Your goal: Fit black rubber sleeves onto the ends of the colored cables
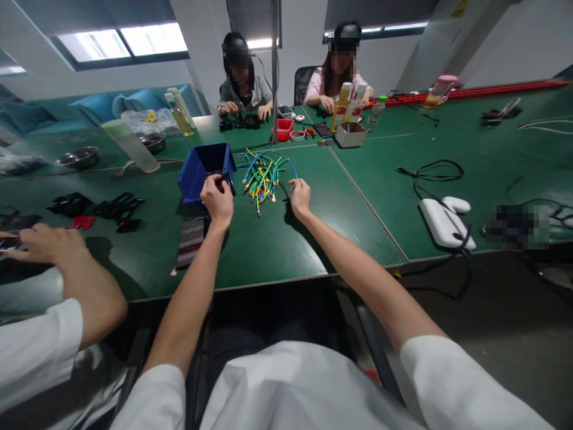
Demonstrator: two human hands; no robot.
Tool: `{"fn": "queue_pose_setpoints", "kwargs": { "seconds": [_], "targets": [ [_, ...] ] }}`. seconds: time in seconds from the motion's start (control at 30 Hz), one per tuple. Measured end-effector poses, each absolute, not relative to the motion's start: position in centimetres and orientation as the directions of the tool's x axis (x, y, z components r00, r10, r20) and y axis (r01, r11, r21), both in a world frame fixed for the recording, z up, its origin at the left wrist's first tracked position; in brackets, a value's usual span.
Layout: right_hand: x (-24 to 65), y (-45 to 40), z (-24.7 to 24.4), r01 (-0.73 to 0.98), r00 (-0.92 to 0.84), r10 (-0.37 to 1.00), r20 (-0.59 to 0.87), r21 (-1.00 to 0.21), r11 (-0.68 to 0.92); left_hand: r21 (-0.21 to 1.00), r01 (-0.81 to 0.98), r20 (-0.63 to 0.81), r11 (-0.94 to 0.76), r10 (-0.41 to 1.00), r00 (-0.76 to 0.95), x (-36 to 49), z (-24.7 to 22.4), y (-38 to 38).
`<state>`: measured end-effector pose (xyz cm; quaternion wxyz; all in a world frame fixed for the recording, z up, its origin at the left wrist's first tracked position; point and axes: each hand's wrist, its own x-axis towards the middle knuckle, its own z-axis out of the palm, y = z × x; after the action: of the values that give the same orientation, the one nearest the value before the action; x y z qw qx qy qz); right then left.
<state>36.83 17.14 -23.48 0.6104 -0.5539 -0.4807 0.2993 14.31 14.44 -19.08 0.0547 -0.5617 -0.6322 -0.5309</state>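
On the green table lies a loose pile of short blue, green and yellow wires point(264, 176), some with metal ring ends. My right hand point(301, 197) is at the pile's right side, fingers pinched on the end of a blue wire point(292, 164) that arches back into the pile. At the front right corner of a blue plastic bin point(191, 182) is my left hand point(218, 202). Its fingers are closed on a small black piece point(227, 178), whose kind I cannot make out. Dark contents in the bin are mostly hidden.
A striped pouch point(190, 243) lies below the bin. Left of it are black straps point(119, 206) and a co-worker's arm point(89, 275). A frosted bottle point(132, 146) leans behind. To the right sits a white device point(443, 222) with a black cable. Two people work across the table.
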Motion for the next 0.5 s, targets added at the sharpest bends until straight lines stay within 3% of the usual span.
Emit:
{"fn": "queue_pose_setpoints", "kwargs": {
  "seconds": [0.2, 0.4, 0.5],
  "targets": [
    [36.7, 17.4, -24.0, 0.118, 0.405, 0.886, 0.225, -0.974, 0.193, 0.609, 0.748, 0.636, -0.265, 0.727, -0.260, 15.6, -20.4, 13.6],
    [36.5, 17.6, -24.6, 0.132, 0.393, 0.887, 0.240, -0.970, 0.204, 0.713, 0.640, 0.480, -0.287, 0.865, -0.146, 17.2, -23.1, 13.2],
    [36.5, 17.6, -24.8, 0.146, 0.303, 0.912, 0.277, -0.959, 0.243, 0.750, 0.602, 0.407, -0.273, 0.908, -0.096, 17.6, -23.8, 12.7]
  ]
}}
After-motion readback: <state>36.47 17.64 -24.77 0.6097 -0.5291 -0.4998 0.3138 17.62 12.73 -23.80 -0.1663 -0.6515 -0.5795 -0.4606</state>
